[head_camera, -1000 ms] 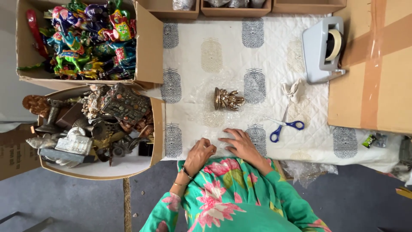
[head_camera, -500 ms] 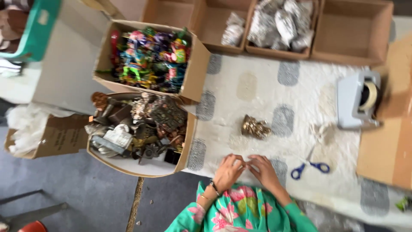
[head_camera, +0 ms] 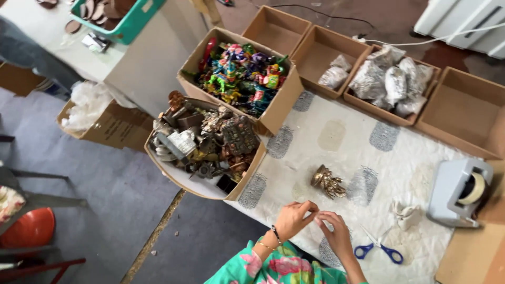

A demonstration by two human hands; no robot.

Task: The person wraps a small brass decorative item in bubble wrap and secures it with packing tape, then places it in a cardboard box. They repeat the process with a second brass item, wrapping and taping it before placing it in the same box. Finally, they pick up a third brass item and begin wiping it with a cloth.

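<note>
Left hand [head_camera: 292,219] and right hand [head_camera: 334,233] together at the fingertips over the cloth [head_camera: 336,139], pinching something too small to tell. Brass figurine [head_camera: 328,182] just beyond, apart from both. Scissors [head_camera: 380,249] and tape dispenser [head_camera: 460,192] to the right; metal box [head_camera: 208,144] and toy box [head_camera: 239,73] to the left.

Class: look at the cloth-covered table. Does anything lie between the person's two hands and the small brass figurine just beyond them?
Nothing visible does. Only bare patterned cloth separates the left hand and right hand from the brass figurine; the blue-handled scissors lie off to the right.
</note>
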